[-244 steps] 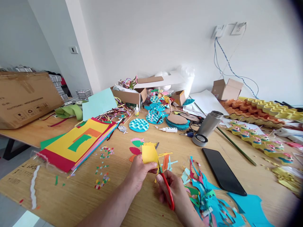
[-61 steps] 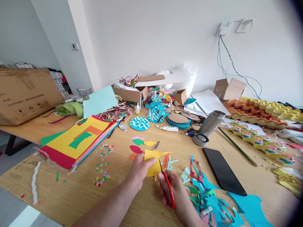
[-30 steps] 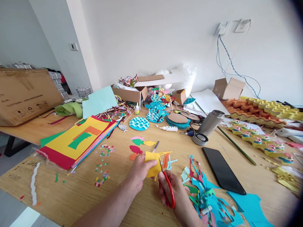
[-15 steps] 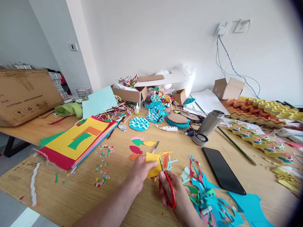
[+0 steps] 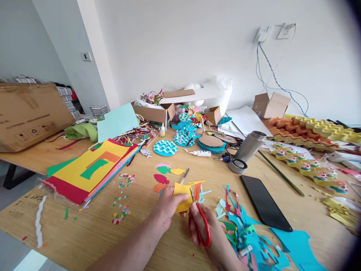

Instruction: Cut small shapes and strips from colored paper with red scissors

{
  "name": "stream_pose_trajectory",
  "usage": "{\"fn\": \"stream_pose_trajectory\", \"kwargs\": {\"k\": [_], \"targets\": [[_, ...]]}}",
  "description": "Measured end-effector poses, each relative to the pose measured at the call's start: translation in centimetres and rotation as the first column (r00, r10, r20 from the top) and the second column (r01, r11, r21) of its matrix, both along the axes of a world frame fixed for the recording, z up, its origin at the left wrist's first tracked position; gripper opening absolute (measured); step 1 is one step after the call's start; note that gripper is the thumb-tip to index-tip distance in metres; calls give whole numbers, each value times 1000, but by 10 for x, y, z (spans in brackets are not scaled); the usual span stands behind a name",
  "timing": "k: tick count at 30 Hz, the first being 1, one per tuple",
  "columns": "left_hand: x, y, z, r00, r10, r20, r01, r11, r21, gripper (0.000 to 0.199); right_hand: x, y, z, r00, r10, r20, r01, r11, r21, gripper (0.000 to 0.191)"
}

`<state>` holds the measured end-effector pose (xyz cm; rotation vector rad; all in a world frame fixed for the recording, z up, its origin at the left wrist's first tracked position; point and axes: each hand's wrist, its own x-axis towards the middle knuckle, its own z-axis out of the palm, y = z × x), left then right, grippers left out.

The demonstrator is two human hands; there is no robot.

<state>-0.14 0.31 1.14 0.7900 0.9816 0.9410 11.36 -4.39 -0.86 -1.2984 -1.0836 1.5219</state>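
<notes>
holding a small piece of yellow paper [image 5: 182, 189] in the left hand [image 5: 165, 207], with the thumb laid across the top and the other fingers mostly hidden, closed on the sheet. gripping red-handled scissors [image 5: 205, 223] in the right hand [image 5: 214, 226], with fingers wrapped round the handles. pointing the blades away from the body, at the right-hand edge of the yellow paper; unable to tell the gap between them. holding both hands close together over the worktop [image 5: 175, 244], with the yellow paper between left thumb and blades.

looking past the yellow paper at fish cutouts [image 5: 161, 178] in pink, green, yellow, dark red and orange, lying near a pen [image 5: 184, 176]. seeing paper strips [image 5: 197, 191] in yellow, orange and light blue just beyond the scissor tips. to the right of the right hand, showing a tangled heap of paper scraps [image 5: 254, 241], mostly blue, with a black phone [image 5: 265, 203] lying flat just beyond.

farther back, finding a steel flask [image 5: 250, 150] beside its lid [image 5: 237, 166], and a white glue bottle [image 5: 203, 153] on its side. over to the left, spotting confetti pieces [image 5: 121, 216] in scattered groups and a stack of coloured sheets [image 5: 73, 175], topped with yellow.
</notes>
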Motion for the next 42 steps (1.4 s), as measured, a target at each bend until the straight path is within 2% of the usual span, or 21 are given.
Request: {"fn": "stream_pose_trajectory", "kwargs": {"k": [6, 16, 32, 37, 42], "targets": [[1, -1, 1, 1000, 12, -4, -12, 1000, -6, 15, 0, 0, 1, 1000, -2, 5, 2, 1000, -7, 58], [1, 0, -3, 1000, -3, -23, 3, 1000, 9, 15, 0, 0, 2, 998, 0, -69, 0, 1000, -2, 54], [2, -2, -1, 999, -14, -29, 14, 1000, -10, 14, 0, 1, 2, 995, -32, -89, 31, 999, -8, 54], [-4, 2, 2, 1000, 23, -1, -23, 1000, 0, 18, 2, 2, 3, 990, -118, -74, 118, 993, -2, 52], [-15, 14, 0, 983, 181, -23, -181, 983, 16, 21, 9, 4, 11, 952, -295, -82, 304, 943, 139, 47]]}}
